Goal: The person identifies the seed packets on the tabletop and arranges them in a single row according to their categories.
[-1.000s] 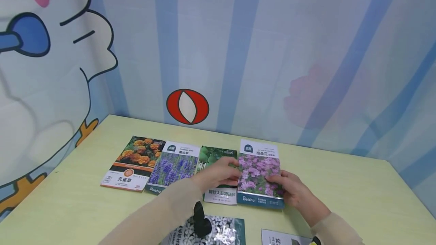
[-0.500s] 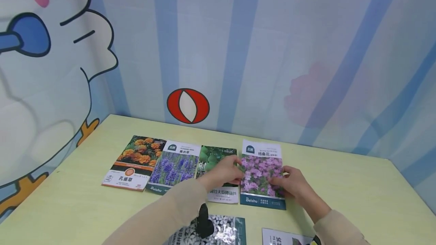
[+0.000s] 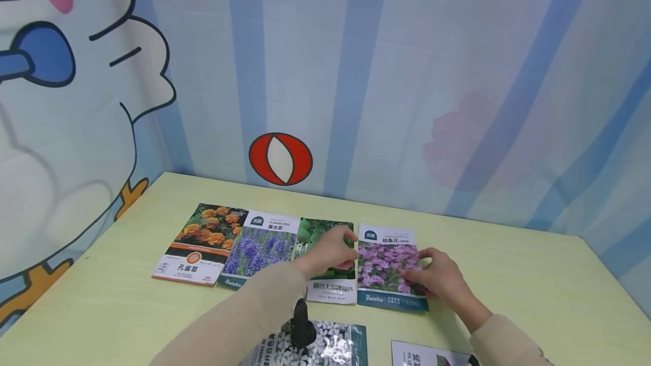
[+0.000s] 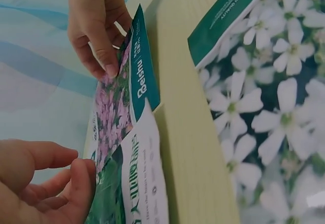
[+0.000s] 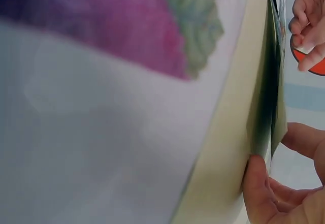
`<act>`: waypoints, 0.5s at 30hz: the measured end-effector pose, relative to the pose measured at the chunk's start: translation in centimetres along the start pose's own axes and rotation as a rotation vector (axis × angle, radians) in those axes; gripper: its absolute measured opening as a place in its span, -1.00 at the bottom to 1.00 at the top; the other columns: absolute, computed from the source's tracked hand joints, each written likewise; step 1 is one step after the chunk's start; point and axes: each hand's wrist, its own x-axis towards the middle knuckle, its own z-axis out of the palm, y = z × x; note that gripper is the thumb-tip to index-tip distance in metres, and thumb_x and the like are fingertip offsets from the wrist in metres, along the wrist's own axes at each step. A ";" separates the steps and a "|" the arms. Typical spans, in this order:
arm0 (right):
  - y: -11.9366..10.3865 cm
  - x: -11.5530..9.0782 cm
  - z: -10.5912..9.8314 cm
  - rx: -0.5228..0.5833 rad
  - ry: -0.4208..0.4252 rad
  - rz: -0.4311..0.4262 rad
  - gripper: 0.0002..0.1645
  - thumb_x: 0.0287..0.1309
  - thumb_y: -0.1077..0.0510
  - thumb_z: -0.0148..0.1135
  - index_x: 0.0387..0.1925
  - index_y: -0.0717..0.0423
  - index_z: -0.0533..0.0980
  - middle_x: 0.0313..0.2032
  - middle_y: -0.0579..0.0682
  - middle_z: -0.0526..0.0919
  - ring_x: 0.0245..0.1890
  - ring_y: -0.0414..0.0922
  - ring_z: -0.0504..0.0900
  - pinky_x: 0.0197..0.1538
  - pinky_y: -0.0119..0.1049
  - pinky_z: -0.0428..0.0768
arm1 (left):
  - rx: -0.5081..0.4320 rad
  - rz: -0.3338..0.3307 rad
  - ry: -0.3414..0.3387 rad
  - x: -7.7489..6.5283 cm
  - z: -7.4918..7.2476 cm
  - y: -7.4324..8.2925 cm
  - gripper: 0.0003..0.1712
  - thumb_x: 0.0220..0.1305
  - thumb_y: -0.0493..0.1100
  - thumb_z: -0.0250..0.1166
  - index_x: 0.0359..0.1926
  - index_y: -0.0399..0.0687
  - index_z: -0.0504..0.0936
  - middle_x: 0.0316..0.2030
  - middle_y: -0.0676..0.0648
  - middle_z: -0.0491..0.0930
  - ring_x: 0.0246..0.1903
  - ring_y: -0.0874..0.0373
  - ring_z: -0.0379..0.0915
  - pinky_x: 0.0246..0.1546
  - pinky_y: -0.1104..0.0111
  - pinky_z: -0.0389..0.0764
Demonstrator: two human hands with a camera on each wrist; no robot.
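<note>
A seed packet with pink flowers (image 3: 383,264) lies at the right end of a row, its near edge tilted up off the table in the left wrist view. My right hand (image 3: 439,278) pinches its right edge, thumb on top and fingers beneath. My left hand (image 3: 330,253) hovers over the green gourd-picture packet (image 3: 333,292), partly covering it, with fingers loosely bent and nothing between them. Its fingertips stand close by the pink packet's left edge. Farther left lie a purple-flower packet (image 3: 259,250) and an orange-marigold packet (image 3: 205,236), slightly overlapping.
Nearer on the pale yellow table (image 3: 529,292) lies a white-flower packet (image 3: 335,346), partly behind the left sleeve. A white packet (image 3: 424,354) with a purple-leaf picture is at the front, cut off by the frame. A printed cloth backdrop (image 3: 407,72) hangs behind the table.
The pink-flower packet first shifted slightly right, then its far end came lower and nearer. My left fingers have come off its left edge; the right hand keeps its pinch.
</note>
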 end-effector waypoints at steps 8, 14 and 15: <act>0.7 0.2 -0.9 0.166 -0.062 0.063 -0.33 0.07 0.19 0.29 0.15 0.42 0.27 -0.26 0.22 0.50 -0.56 -0.12 0.44 -0.52 -0.29 0.54 | 0.028 0.023 -0.081 -0.8 -2.2 0.5 -0.71 0.25 -0.36 0.14 -0.01 -0.37 0.41 -0.66 -0.07 0.39 -0.65 0.16 0.28 -0.52 0.37 0.44; 1.3 -0.2 -2.1 0.293 -0.125 0.109 -0.39 0.13 0.21 0.23 0.14 0.43 0.26 -0.23 0.20 0.56 -0.47 -0.12 0.56 -0.38 -0.23 0.61 | 0.157 0.012 -0.082 -2.2 -5.1 0.9 -0.74 0.26 -0.30 0.16 -0.04 -0.30 0.45 -0.51 -0.17 0.51 -0.51 0.06 0.44 -0.37 0.25 0.56; 1.4 -0.3 -2.3 0.318 -0.138 0.109 -0.40 0.14 0.22 0.21 0.13 0.45 0.25 -0.25 0.19 0.58 -0.46 -0.12 0.58 -0.36 -0.22 0.62 | 0.176 0.002 -0.085 -2.5 -5.7 1.1 -0.74 0.26 -0.30 0.16 -0.04 -0.29 0.45 -0.49 -0.18 0.51 -0.48 0.04 0.44 -0.35 0.23 0.56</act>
